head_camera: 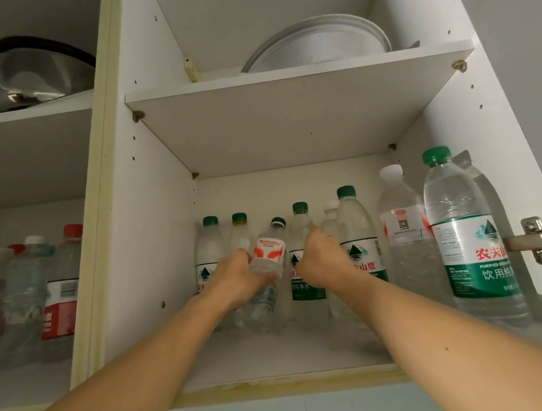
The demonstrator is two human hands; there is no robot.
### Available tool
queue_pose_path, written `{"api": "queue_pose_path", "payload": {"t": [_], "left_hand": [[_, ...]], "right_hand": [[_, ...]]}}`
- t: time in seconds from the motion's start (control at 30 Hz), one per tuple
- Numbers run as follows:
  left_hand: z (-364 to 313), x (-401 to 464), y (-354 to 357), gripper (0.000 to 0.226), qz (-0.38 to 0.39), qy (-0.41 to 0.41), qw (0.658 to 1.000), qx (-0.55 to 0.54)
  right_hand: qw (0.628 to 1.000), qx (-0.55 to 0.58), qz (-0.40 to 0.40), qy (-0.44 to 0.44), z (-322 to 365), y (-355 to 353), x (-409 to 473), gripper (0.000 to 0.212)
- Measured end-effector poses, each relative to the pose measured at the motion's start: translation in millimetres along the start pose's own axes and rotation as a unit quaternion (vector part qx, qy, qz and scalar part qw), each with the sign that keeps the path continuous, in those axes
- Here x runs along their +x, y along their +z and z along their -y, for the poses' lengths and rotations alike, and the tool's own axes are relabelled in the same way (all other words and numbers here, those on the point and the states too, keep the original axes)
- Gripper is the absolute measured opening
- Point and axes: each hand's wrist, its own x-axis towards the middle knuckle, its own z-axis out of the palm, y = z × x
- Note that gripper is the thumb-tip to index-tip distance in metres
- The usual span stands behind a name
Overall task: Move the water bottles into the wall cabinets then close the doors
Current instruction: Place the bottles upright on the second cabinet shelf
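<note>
Both my arms reach up into the lower shelf point(274, 351) of the open white wall cabinet. My left hand point(236, 281) grips a clear bottle with a red-and-white label point(268, 254), tilted to the right, just above the shelf. My right hand point(321, 259) is closed around a green-labelled bottle point(301, 225) standing in the back row. Several more green-capped bottles stand along the back, one point(355, 224) right beside my right hand. A large green-labelled bottle point(470, 241) and a white-capped one point(402, 224) stand at the front right.
The left cabinet section holds several bottles, one with a red label point(60, 306). White plates point(318, 44) lie on the upper shelf, a metal pot lid point(35, 74) on the upper left shelf. A door hinge point(541, 239) juts out at the right wall.
</note>
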Motion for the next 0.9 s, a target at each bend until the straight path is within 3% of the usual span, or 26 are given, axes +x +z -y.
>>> {"api": "queue_pose_path", "payload": {"t": [0.13,0.23,0.4,0.6,0.9], "left_hand": [[4.2,-3.4,-1.3,0.062,0.028,0.015,0.999,0.003],[6.9,-6.4,-1.8,0.070,0.051,0.012,0.999,0.002],[5.8,-8.8,-2.3,0.049,0.097,0.007,0.995,-0.024],[3.7,-13.5,2.7,0.050,0.097,0.009,0.992,-0.077],[-1.1,-21.5,4.8,0.056,0.080,0.046,0.995,-0.033]], "right_hand": [[1.000,0.018,0.018,0.014,-1.2,1.0,0.8,0.050],[0.999,0.010,0.023,0.021,-2.2,1.7,1.0,0.035],[0.999,0.008,0.039,0.027,-3.8,2.7,0.6,0.031],[0.999,0.001,0.046,0.029,-5.7,3.1,1.1,0.032],[0.995,0.040,0.080,0.033,-8.8,-0.8,2.4,0.047]]}}
